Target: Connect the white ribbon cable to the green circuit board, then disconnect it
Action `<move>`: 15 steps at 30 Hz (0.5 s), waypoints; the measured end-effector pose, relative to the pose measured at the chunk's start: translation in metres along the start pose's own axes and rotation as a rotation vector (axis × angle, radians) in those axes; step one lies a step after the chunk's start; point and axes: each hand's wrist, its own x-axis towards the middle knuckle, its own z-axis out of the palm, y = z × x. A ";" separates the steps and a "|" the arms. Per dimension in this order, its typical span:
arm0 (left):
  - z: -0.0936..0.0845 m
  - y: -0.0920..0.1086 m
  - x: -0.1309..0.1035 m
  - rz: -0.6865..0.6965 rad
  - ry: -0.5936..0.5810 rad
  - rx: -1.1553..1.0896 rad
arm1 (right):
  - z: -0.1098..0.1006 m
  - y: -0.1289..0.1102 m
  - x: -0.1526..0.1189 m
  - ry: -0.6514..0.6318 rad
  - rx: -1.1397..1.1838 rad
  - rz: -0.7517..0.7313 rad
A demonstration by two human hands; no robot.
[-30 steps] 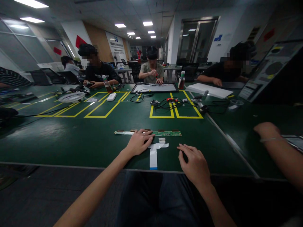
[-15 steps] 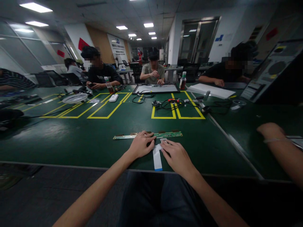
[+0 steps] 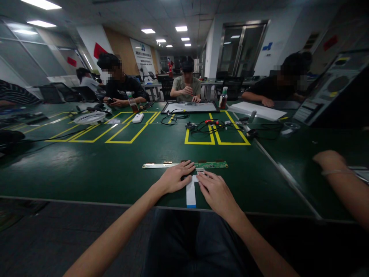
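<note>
A long narrow green circuit board (image 3: 219, 164) lies crosswise on the green table (image 3: 86, 169). My left hand (image 3: 175, 177) rests with its fingers spread over the middle of the board, its thumb beside the white flat cable. The white flat cable (image 3: 190, 194), with a blue end toward the table's front edge, bends toward the board's connector area. My right hand (image 3: 215, 189) has its fingertips pressed together on the cable's upper end, just below the board. The exact contact between cable and board is too small to tell.
Black cables with a red part (image 3: 211, 122) lie beyond the board. Farther back are bottles (image 3: 223, 98), a white box (image 3: 138, 118), a framed panel (image 3: 201, 107) and a fan (image 3: 90, 117). Another person's arm (image 3: 334, 165) rests at the right. Several people sit around the table.
The board has shifted slightly to the right. My left hand has moved a little right along with it, and the cable's lower end has shifted slightly left.
</note>
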 end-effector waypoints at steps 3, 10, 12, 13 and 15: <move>0.000 -0.001 0.000 0.012 0.004 -0.009 | 0.000 0.001 -0.001 0.004 0.000 -0.011; 0.001 -0.003 0.001 0.028 -0.004 -0.028 | 0.000 0.000 -0.002 -0.006 -0.031 -0.019; 0.001 -0.003 0.001 0.027 -0.005 -0.027 | 0.000 0.000 -0.001 -0.010 -0.036 -0.018; 0.001 -0.003 0.001 0.028 -0.007 -0.026 | 0.000 -0.001 -0.001 -0.014 -0.038 -0.018; 0.000 -0.003 0.001 0.030 -0.012 -0.024 | -0.001 -0.001 -0.001 -0.022 -0.042 -0.018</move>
